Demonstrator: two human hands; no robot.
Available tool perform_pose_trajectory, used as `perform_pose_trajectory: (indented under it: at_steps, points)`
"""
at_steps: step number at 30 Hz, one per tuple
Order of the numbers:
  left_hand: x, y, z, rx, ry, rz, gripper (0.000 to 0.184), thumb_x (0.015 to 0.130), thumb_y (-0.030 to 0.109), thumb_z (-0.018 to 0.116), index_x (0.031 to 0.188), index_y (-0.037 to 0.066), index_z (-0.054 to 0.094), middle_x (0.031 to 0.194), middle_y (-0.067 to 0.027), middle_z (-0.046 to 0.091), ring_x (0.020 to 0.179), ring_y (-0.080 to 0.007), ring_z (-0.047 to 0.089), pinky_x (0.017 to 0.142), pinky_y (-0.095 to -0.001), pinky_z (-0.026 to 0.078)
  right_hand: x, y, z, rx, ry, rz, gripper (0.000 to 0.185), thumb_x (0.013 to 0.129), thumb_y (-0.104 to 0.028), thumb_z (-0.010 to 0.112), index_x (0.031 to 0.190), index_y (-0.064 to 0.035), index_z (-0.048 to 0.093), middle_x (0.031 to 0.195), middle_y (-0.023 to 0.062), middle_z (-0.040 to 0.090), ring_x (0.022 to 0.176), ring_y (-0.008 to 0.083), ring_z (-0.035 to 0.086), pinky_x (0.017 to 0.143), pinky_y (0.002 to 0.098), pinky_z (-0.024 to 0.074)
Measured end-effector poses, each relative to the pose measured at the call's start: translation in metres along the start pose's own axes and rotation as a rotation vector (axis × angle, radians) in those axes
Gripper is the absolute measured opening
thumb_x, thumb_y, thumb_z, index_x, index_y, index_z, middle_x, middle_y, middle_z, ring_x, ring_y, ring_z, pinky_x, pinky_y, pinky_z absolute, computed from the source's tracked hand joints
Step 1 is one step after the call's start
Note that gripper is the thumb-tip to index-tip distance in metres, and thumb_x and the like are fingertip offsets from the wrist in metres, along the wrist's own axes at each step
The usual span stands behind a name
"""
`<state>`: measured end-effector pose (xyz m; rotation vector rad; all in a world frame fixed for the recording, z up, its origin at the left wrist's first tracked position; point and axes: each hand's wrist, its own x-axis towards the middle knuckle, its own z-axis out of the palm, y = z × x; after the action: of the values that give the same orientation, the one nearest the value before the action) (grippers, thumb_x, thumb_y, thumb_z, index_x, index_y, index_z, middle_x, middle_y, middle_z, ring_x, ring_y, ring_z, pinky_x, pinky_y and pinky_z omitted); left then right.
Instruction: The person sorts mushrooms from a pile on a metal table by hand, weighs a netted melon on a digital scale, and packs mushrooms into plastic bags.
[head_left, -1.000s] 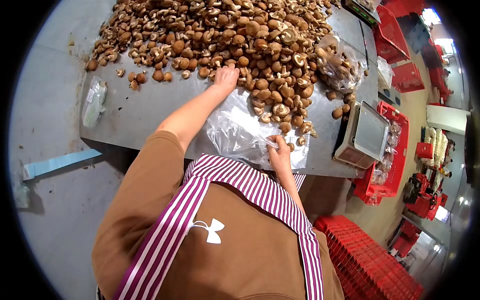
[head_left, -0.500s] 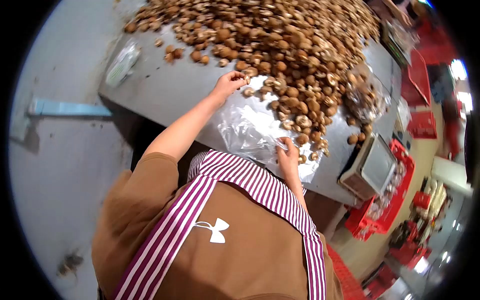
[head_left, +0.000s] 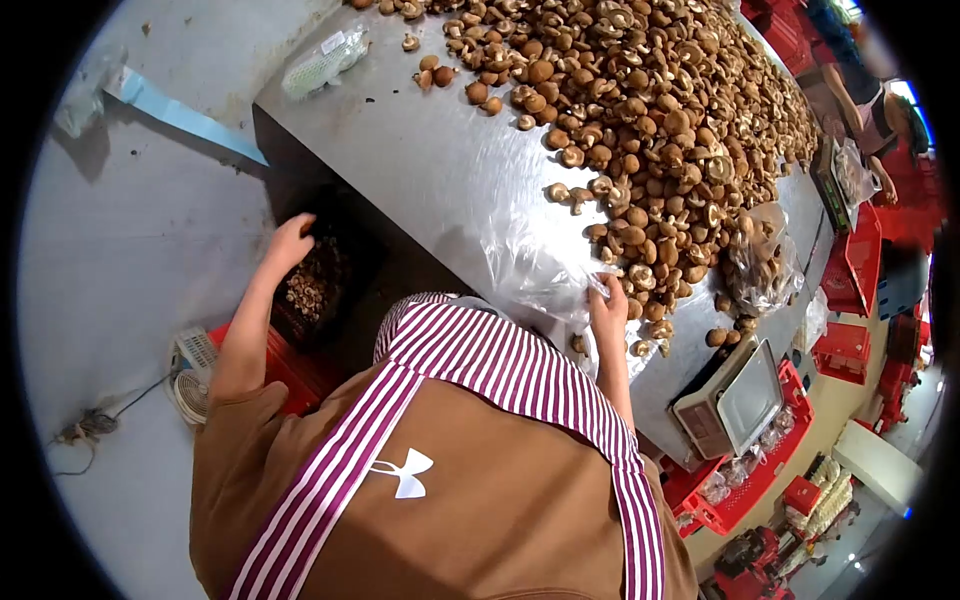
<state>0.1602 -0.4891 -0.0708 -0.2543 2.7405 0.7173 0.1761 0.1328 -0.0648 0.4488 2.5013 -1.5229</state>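
My right hand [head_left: 608, 305] pinches the edge of a clear plastic bag [head_left: 535, 265], which lies at the near edge of the metal table [head_left: 400, 150]. Beside it spreads a large heap of brown mushrooms [head_left: 670, 130]. Away from the table, my left hand [head_left: 290, 243] is over a dark container [head_left: 312, 285] with small mushroom pieces inside, below the table's left edge. Its fingers are closed around something small and brown, too small to name.
A bag filled with mushrooms [head_left: 765, 260] and a scale [head_left: 735, 395] sit to the right. Red crates [head_left: 750, 465] stand beyond them. Another person [head_left: 865, 110] is at the far right. A fan-like device [head_left: 190, 390] is at lower left.
My left hand has gone from the mushroom heap, where it picked up a mushroom, down to the left past the table edge. My right hand still holds the bag. The view has turned left.
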Motion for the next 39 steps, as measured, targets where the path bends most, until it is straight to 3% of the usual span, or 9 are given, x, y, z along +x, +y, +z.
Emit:
perform_pose_trajectory:
  at_steps: [2,5,6,8,9,15,17,28,39]
  points:
    - [0.001,0.137,-0.032,-0.336,-0.059,0.168,0.042,0.084,0.009,0.065,0.125,0.001,0.059,0.107,-0.0146,0.068,0.101,-0.0257,0.067,0.09,-0.0356,0.052,0.003,-0.006,0.003,0.015,0.003,0.0,0.023,0.088,-0.006,0.059,0.11,0.0009,0.061,0.091,0.0149,0.067,0.082,0.0227,0.062,0.076,0.0339,0.048]
    - [-0.035,0.321,-0.093,-0.408,-0.137,0.591,0.053,0.079,0.003,0.064,0.132,0.004,0.058,0.1,-0.007,0.066,0.095,-0.0172,0.063,0.09,-0.0336,0.05,0.005,-0.011,0.007,-0.029,0.011,-0.098,0.021,0.091,-0.005,0.058,0.111,0.0003,0.062,0.088,0.0044,0.064,0.077,0.0115,0.058,0.069,0.0262,0.0471]
    - [-0.052,0.362,-0.11,-0.469,-0.09,0.779,0.057,0.079,0.013,0.071,0.135,0.01,0.058,0.101,-0.0086,0.068,0.091,-0.0183,0.066,0.086,-0.0339,0.053,0.003,-0.02,0.007,-0.009,0.004,-0.056,0.023,0.09,-0.006,0.058,0.111,0.0009,0.061,0.092,0.0147,0.067,0.081,0.0216,0.061,0.075,0.0334,0.0477]
    - [-0.072,0.417,-0.147,-0.586,-0.146,1.163,0.068,0.071,0.017,0.076,0.132,-0.005,0.055,0.105,-0.0148,0.067,0.087,-0.0197,0.064,0.081,-0.0321,0.053,-0.004,-0.032,0.007,0.011,0.045,-0.04,0.022,0.09,-0.005,0.058,0.11,0.0007,0.061,0.091,0.0141,0.067,0.079,0.0215,0.06,0.073,0.0336,0.0477]
    - [-0.08,0.434,-0.161,-0.603,-0.178,1.315,0.068,0.071,0.017,0.076,0.132,-0.005,0.055,0.105,-0.0148,0.067,0.088,-0.0197,0.064,0.081,-0.0322,0.053,-0.006,-0.027,0.006,-0.012,0.081,-0.119,0.024,0.087,-0.006,0.061,0.11,-0.001,0.063,0.092,0.0137,0.067,0.077,0.0218,0.06,0.073,0.0343,0.0483]
    - [-0.092,0.501,-0.184,-0.556,-0.201,1.688,0.067,0.072,0.017,0.076,0.132,-0.005,0.056,0.105,-0.0148,0.067,0.088,-0.02,0.064,0.081,-0.0324,0.053,-0.025,0.036,-0.004,-0.111,0.071,-0.156,0.06,0.092,-0.004,0.052,0.149,0.0045,0.035,0.148,0.0265,0.043,0.136,0.0373,0.041,0.115,0.0419,0.0288]
    - [-0.084,0.518,-0.182,-0.514,-0.158,1.731,0.066,0.072,0.017,0.076,0.131,-0.005,0.056,0.105,-0.0149,0.067,0.088,-0.0201,0.064,0.081,-0.0325,0.053,-0.044,0.003,-0.01,-0.051,0.099,0.011,0.06,0.092,-0.005,0.053,0.148,0.0036,0.036,0.142,0.0279,0.047,0.129,0.0401,0.047,0.112,0.0433,0.0333]
    - [0.032,0.657,-0.223,-0.073,0.465,1.635,0.064,0.073,0.018,0.076,0.13,-0.004,0.056,0.105,-0.015,0.067,0.089,-0.0205,0.064,0.081,-0.033,0.053,-0.026,0.017,-0.005,-0.092,0.138,0.009,0.056,0.093,-0.012,0.054,0.146,-0.0008,0.041,0.137,0.0271,0.051,0.124,0.0409,0.05,0.107,0.0449,0.0389]
    - [0.102,0.725,-0.227,0.444,0.478,1.359,0.062,0.074,0.019,0.076,0.129,-0.004,0.057,0.105,-0.0151,0.066,0.09,-0.021,0.064,0.081,-0.0335,0.053,-0.037,0.0,-0.006,-0.1,0.177,-0.007,0.053,0.094,-0.02,0.054,0.144,-0.0038,0.045,0.133,0.0258,0.054,0.12,0.0416,0.053,0.103,0.0462,0.0426]
